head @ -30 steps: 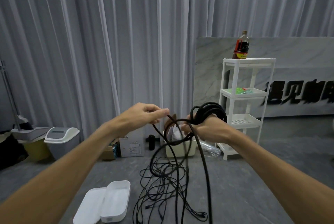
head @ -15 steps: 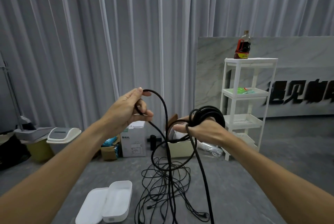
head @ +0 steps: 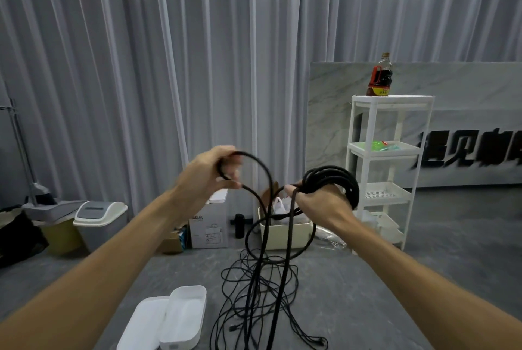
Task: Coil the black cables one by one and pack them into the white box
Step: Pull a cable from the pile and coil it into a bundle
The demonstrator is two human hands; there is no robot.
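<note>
We are partway through coiling one thick black cable [head: 262, 177]. Our right hand [head: 319, 205] grips the finished loops, while our left hand [head: 206, 177] pinches a fresh bend beside it. Next, that bend must be laid onto the coil. More thin black cables [head: 254, 293] sprawl tangled mid-table, right of the open white box [head: 183, 318] at the near edge.
</note>
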